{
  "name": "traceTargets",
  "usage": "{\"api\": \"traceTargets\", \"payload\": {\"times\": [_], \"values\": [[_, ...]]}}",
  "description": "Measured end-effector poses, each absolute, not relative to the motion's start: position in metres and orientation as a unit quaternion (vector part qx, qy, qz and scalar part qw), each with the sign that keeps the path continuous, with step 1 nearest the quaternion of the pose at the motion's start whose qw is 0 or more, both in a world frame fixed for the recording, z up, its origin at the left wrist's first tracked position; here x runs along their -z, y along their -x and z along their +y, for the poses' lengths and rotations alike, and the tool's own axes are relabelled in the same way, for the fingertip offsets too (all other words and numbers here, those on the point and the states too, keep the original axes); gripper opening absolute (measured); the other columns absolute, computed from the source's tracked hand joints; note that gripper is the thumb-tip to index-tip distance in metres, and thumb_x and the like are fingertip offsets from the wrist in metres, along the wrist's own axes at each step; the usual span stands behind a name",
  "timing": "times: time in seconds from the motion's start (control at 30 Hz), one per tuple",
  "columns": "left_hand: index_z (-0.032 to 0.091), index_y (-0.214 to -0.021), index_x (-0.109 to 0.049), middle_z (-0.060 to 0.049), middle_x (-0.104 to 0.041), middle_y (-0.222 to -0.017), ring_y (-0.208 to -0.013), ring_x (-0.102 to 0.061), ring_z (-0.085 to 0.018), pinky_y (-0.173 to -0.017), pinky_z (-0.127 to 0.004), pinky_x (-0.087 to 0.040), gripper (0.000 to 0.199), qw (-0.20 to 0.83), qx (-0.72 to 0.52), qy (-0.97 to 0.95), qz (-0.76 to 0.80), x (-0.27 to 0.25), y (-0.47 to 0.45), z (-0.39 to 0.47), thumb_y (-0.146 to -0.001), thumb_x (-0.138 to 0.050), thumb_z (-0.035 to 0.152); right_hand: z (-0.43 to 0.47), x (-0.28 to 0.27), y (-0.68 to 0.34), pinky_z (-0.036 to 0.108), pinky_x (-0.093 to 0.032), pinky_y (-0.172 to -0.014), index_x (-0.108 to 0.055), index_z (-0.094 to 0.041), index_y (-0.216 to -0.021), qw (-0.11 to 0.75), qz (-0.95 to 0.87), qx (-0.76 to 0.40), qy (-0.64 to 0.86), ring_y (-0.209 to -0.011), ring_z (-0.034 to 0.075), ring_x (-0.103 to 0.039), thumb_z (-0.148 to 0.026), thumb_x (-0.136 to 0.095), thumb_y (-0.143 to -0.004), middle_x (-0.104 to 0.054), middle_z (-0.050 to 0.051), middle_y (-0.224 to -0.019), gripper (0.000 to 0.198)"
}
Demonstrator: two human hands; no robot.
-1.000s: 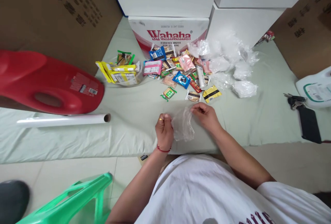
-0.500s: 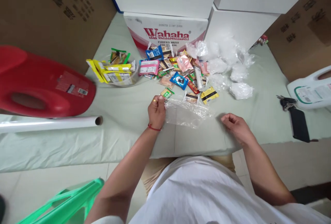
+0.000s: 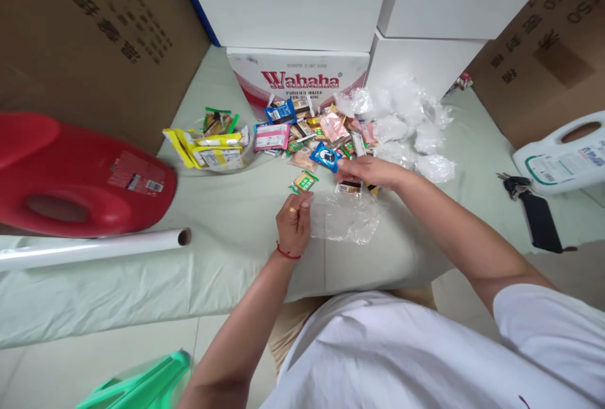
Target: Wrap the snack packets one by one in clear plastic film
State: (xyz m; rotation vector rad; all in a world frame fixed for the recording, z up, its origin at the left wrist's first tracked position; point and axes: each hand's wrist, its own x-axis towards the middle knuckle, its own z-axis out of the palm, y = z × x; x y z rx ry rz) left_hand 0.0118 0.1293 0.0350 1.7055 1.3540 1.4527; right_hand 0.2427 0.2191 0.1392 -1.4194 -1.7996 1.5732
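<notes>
My left hand is closed on the edge of a clear plastic bag, which spreads out limp to the right above the table. My right hand reaches across behind the bag, its bent fingers closed at the right end of a blue snack packet. Part of the packet and the fingertips are hidden. A green-and-clear snack packet lies just beyond my left hand. Beneath my right hand, a brown-and-white packet shows in part. Several mixed snacks are heaped behind, including a pink packet.
Crumpled clear plastic bags pile up right of the snacks. On the left are a tub of yellow packets, a red jug and a white roll. A white bottle and black phone lie right. A Wahaha carton stands behind.
My right hand has moved left and forward from the table's front right to the blue packet. My left hand still holds the bag. The whole view has shifted slightly.
</notes>
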Motion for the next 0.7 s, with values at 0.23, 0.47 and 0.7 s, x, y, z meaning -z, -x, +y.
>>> {"api": "traceTargets", "payload": {"times": [0.23, 0.47, 0.7], "values": [[0.021, -0.110, -0.075, -0.004, -0.061, -0.081, -0.073, -0.057, -0.016, -0.072, -0.027, -0.047, 0.042, 0.224, -0.528, -0.674, 0.465, -0.041, -0.011, 0.126, -0.107, -0.043, 0.047, 0.233, -0.137, -0.220, 0.025, -0.043, -0.057, -0.079, -0.017, -0.079, 0.046, -0.624, -0.660, 0.416, -0.063, 0.013, -0.057, -0.069, -0.084, -0.070, -0.074, 0.006, -0.076, 0.053], [0.023, -0.115, -0.076, -0.005, -0.064, -0.090, -0.076, -0.062, -0.015, -0.074, -0.026, -0.050, 0.041, 0.188, -0.513, -0.698, 0.463, -0.035, -0.009, 0.122, -0.105, -0.045, 0.048, 0.230, -0.127, -0.218, 0.021, -0.046, -0.057, -0.073, -0.018, -0.072, 0.128, -0.556, -0.698, 0.431, -0.062, 0.011, -0.058, -0.050, -0.093, -0.064, -0.070, 0.002, -0.072, 0.038], [0.027, -0.108, -0.080, -0.004, -0.066, -0.092, -0.069, -0.058, -0.013, -0.067, -0.023, -0.047, 0.036, 0.213, -0.504, -0.684, 0.482, -0.032, -0.009, 0.119, -0.097, -0.056, 0.051, 0.227, -0.141, -0.216, 0.026, -0.054, -0.059, -0.078, -0.017, -0.077, 0.004, -0.543, -0.704, 0.457, -0.068, 0.018, -0.068, -0.073, -0.087, -0.065, -0.076, 0.009, -0.077, 0.058]]}}
